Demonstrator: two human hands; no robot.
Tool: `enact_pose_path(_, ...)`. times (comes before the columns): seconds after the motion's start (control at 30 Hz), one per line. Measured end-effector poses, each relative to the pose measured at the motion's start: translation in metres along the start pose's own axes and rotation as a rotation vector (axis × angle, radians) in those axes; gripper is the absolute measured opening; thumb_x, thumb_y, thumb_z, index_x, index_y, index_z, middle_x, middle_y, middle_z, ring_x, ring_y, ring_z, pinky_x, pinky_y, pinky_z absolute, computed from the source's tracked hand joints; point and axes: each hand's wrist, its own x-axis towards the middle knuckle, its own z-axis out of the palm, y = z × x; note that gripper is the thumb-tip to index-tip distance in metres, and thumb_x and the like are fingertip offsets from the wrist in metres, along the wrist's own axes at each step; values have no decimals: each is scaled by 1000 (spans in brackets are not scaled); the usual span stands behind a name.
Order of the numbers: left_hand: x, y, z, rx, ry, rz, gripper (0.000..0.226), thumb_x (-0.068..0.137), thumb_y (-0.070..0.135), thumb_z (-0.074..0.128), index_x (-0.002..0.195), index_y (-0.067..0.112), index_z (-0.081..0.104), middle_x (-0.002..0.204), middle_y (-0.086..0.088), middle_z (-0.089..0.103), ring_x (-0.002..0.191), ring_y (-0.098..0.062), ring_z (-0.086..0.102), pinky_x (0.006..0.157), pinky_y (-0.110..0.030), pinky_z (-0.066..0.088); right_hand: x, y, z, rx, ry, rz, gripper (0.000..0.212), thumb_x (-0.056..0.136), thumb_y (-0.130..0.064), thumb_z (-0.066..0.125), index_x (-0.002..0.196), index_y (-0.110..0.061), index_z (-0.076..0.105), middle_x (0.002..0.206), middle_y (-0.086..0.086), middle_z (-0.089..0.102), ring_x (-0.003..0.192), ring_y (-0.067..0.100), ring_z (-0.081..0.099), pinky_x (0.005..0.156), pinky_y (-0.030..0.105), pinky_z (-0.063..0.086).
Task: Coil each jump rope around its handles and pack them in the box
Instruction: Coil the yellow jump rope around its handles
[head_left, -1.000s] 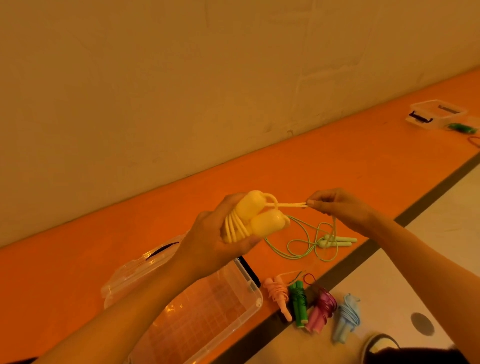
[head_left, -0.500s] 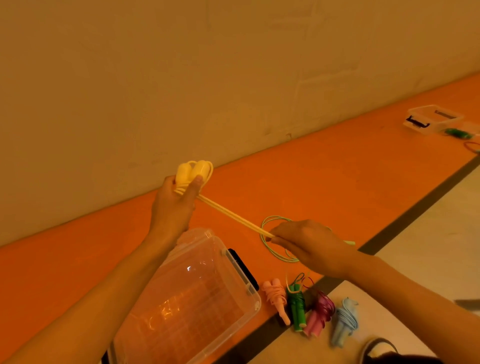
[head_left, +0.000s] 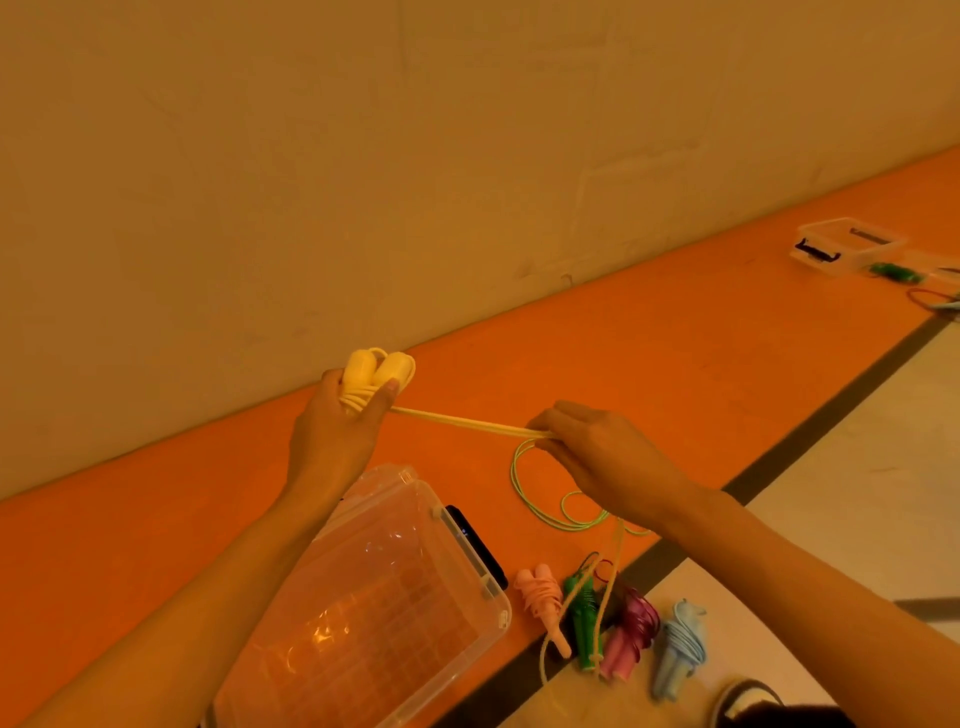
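Yellow jump rope (head_left: 379, 371): held in the air above the orange floor strip (head_left: 649, 364), near the wall and just beyond the clear box (head_left: 363, 597). Its two handles (head_left: 397, 366) lie side by side with several turns of cord already round them. The remaining cord (head_left: 467, 422) runs doubled and taut to the right, then drops as a loose tail (head_left: 613, 571) across the finished bundles. Step in hand, by judgement: coiling this rope, with packing not yet begun, since the box appears empty. The next move likely calls for carrying the taut length round the handles while slack feeds through the fingers, and the tail may snag on the green bundle (head_left: 584, 618). Left hand (head_left: 337, 431): fingers curled round both handles, thumb pressed over the wraps. Right hand (head_left: 597, 452): fingers curled, pinching the doubled cord at its fingertips. Four wound ropes lie in a row beside the box: pink bundle (head_left: 543, 597), the green one, magenta bundle (head_left: 631, 634) and blue bundle (head_left: 680, 649). A pale green rope (head_left: 540, 499) lies loose and uncoiled on the floor beneath the right hand. A second clear box (head_left: 847, 247) stands well apart, far right.
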Motion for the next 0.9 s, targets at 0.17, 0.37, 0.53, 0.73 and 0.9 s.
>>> enact_pose_path(0.17, -3, 3, -2, 148, -15, 102, 39, 88, 71, 50, 108, 38, 52, 87, 10, 61, 74, -13, 59, 64, -33, 47, 0, -3, 1, -223, -118, -82, 40, 105, -45, 29, 116, -24, 62, 100, -7, 65, 76, 16, 60, 58, 28, 40)
enact_pose_path(0.37, -11, -9, 4, 454, -114, 223, 67, 90, 73, 28, 135, 28, 49, 74, 9, 57, 60, -11, 55, 49, -24, 35, -1, -11, -7, -137, -172, -223, 33, 104, -44, 36, 108, -28, 64, 96, -11, 65, 66, 10, 56, 52, 24, 33)
enact_pose_path(0.53, -27, -6, 13, 633, -303, 402, 107, 71, 84, -14, 155, 29, 26, 69, 9, 52, 53, -3, 48, 43, -19, 37, 5, -12, -21, -1, -52, -185, 34, 103, -42, 38, 106, -23, 66, 95, -9, 66, 68, 9, 57, 53, 32, 46)
enact_pose_path(0.73, -67, 13, 41, 771, -568, 610, 100, 75, 89, 7, 156, 32, 13, 76, 7, 57, 66, -7, 57, 59, -27, 51, 15, -5, -34, -1, 79, -134, 35, 101, -42, 41, 100, -20, 68, 94, -6, 70, 75, 15, 64, 54, 35, 48)
enact_pose_path(0.9, -91, 27, 50, 728, -578, 736, 85, 86, 85, 16, 153, 34, 13, 76, 4, 61, 67, -13, 61, 66, -40, 55, 19, 8, -29, 98, 58, -39, 27, 98, -37, 50, 95, -20, 72, 86, -6, 71, 70, 14, 63, 56, 37, 48)
